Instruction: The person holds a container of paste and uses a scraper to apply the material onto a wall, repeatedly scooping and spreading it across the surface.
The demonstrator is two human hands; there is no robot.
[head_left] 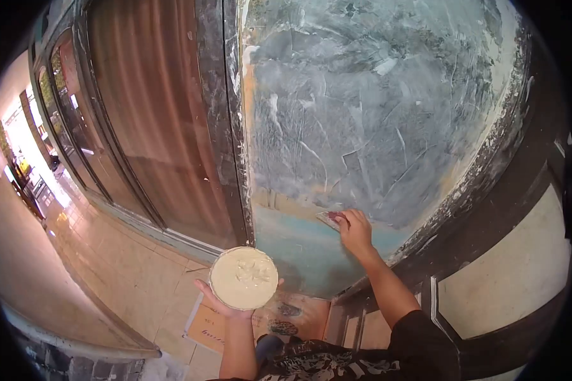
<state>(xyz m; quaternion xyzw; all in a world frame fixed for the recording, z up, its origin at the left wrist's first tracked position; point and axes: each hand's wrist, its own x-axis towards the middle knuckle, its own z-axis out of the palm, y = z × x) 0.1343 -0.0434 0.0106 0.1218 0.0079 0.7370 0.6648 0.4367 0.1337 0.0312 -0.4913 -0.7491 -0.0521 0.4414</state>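
Note:
My left hand (pixel 225 307) holds up a round tub of cream-coloured putty (pixel 243 278) from below, with the thumb at one side and fingertips showing at the other. The putty's surface is scraped and ridged near its middle. My right hand (pixel 356 230) is closed on a putty knife (pixel 329 220), its blade against the wall (pixel 337 127). Grey, streaky filler covers the upper wall, while a tan strip and a pale turquoise band (pixel 299 238) show lower down, around the blade.
Left of the wall is a dark-framed glass panel (pixel 152 114) with a brown curtain behind it. A dark wooden frame (pixel 508 235) with pale panels stands at right. Cardboard (pixel 204 325) lies on the tiled floor (pixel 127 254) beside my feet. A low curved wall (pixel 63 286) is at left.

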